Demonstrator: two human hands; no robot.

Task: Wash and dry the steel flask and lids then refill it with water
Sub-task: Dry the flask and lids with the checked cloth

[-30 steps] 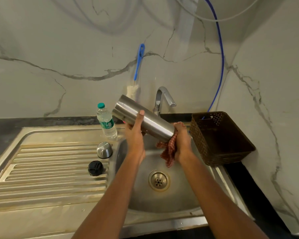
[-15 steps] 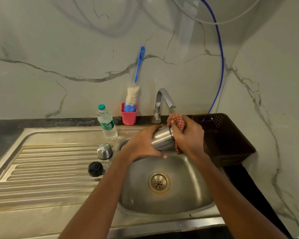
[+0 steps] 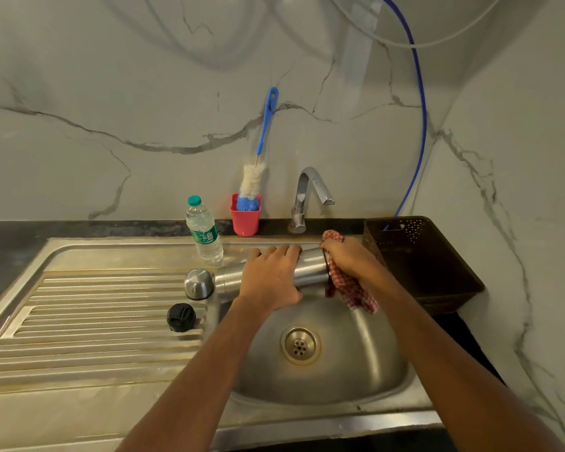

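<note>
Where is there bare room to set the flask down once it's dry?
The ribbed drainboard is bare left of the black lid and steel cap. Crowded by the basin: both lids and the water bottle cluster there.

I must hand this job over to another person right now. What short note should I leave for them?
Left hand grips the steel flask around its middle, held sideways over the sink.
Right hand holds the checked cloth on the flask's right end.
Steel cap and black lid sit on the drainboard, water bottle behind them.
Done, it seems: washing; flask drying under way.
Left: finish drying, dry lids if wet, refill, close.
</note>
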